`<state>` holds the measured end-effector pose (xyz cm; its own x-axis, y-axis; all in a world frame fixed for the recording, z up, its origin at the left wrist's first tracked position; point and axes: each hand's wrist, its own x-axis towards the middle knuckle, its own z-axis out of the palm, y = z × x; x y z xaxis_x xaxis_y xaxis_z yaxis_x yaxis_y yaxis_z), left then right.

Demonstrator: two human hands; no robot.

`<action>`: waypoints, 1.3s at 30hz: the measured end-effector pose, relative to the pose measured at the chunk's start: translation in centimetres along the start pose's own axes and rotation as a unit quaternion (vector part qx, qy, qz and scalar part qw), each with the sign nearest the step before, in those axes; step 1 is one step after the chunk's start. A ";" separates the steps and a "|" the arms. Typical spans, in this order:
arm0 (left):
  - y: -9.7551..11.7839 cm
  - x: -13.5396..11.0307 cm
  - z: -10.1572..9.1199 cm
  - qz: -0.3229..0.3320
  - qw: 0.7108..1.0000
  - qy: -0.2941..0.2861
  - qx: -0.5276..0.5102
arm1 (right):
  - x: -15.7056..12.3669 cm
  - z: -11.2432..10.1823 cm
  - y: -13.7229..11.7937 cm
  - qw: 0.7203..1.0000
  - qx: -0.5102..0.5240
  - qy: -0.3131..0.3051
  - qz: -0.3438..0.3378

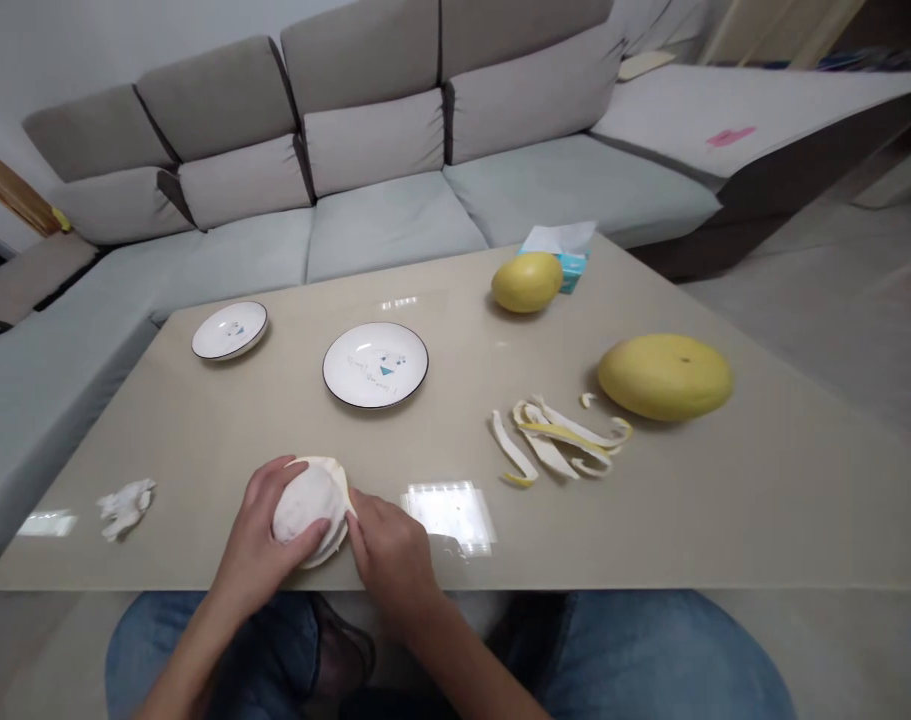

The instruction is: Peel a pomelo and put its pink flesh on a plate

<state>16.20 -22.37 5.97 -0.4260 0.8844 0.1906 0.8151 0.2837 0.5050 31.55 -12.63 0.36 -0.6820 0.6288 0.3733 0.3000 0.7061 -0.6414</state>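
Near the front edge of the table, my left hand (264, 535) is wrapped around a mostly peeled pomelo (309, 503), its surface white with pith. A flap of peel (340, 482), cream inside, still hangs on the fruit's right and far side. My right hand (395, 550) is closed, thumb and fingers pinching the edge of that flap. Strips of peel (556, 435), white with yellow skin, lie in a loose pile to the right. The underside of the pomelo is hidden.
A white plate (375, 365) and a small white dish (230, 331) stand farther back. To the right are a round yellow fruit (528, 282), a longer yellow melon (665, 377) and a tissue pack (573, 268). Crumpled tissue (127, 508) lies at left. A sofa (395, 225) lines the far side.
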 end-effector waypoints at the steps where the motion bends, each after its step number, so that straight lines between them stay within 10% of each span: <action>1: -0.2 0.1 -0.1 0.005 1.000 -0.007 -0.009 | 0.1 -0.1 0.0 1.000 0.014 0.001 0.002; 11: -1.4 1.1 -0.7 0.013 0.997 -0.043 -0.061 | 1.4 1.8 0.4 0.998 0.013 0.055 0.027; 20: -1.5 1.0 -0.9 0.033 0.996 -0.054 -0.063 | 2.8 0.4 0.3 0.992 0.047 -0.082 0.080; 39: -1.7 1.7 -1.0 0.055 0.994 -0.069 -0.059 | 4.0 0.3 1.4 0.990 0.072 -0.109 0.057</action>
<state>13.74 -21.74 6.29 -0.2724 0.9524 0.1368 0.7988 0.1446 0.5839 29.02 -9.27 0.73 -0.7808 0.6066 0.1496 0.2968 0.5709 -0.7655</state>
